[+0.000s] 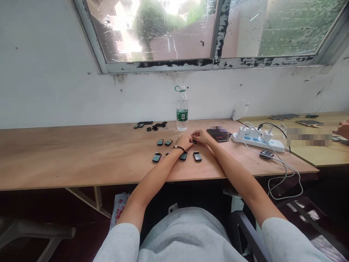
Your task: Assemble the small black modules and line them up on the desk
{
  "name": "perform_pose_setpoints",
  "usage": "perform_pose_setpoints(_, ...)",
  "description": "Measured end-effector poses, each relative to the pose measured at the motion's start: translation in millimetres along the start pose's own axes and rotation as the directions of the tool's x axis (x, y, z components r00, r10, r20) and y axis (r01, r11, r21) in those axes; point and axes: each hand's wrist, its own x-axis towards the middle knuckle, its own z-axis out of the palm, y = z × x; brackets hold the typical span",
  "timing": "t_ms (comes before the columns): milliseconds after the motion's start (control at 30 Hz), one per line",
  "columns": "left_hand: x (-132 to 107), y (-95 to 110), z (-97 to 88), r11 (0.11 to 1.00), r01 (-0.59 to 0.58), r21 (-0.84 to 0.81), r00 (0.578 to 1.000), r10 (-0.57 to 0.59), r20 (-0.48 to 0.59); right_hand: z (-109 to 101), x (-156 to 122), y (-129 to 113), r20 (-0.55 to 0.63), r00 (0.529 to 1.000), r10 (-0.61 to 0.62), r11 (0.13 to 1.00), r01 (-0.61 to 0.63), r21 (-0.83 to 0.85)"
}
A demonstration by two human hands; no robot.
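Note:
My left hand (185, 141) and my right hand (201, 137) meet over the wooden table (81, 156), fingers curled together around a small dark piece (194, 141) held between them. A black band sits on my left wrist. Several small dark key-fob-like devices lie around the hands: one (156, 157) at the near left, one (197, 156) near the right forearm, one (183, 156) under the left wrist, two more (164, 142) further back.
A water bottle (181, 109) stands behind the hands. More small black parts (149, 126) lie at the back. A phone (217, 134), a white power strip (257, 141) with cables and a small device (266, 154) lie right. Another person's hand (344, 129) shows at far right.

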Motion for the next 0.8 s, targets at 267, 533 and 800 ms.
perform_pose_setpoints(267,-2.5,2.7,-3.0,1.0,0.008,0.004,1.0,-0.008,0.005,-4.2,-4.5,-0.1,0.066,0.998,0.014,1.0,-0.013,-0.003)
perform_pose_setpoints(533,-3.9,4.6,-4.9,1.0,0.003,0.014,1.0,-0.003,0.006,-4.7,-1.6,-3.2,0.069,0.997,-0.035,0.999,0.037,-0.029)
perform_pose_setpoints(800,-1.9,3.5,-2.2,1.0,0.018,0.0,1.0,-0.018,0.014,-10.3,-5.8,-6.6,0.153,0.988,0.008,0.996,0.006,-0.087)
